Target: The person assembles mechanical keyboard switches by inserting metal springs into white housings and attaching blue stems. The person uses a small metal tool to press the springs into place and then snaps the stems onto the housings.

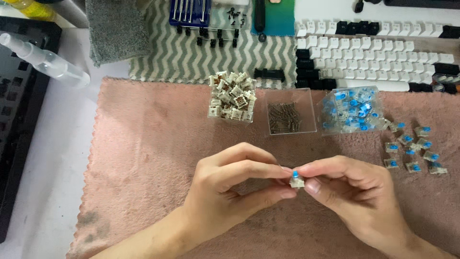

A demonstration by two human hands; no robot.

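Observation:
A small keyboard switch with a blue stem and pale housing is pinched between both my hands above the pink cloth. My left hand grips it with thumb and forefinger from the left. From the right, my right hand holds it the same way. Behind them stand three clear boxes: one with brown-stemmed switches, one with small metal springs, one with blue-stemmed switches.
Several loose blue switches lie on the cloth at the right. Rows of white and black keycaps sit at the back right. A spray bottle, a grey towel, a zigzag mat and a screwdriver set are at the back.

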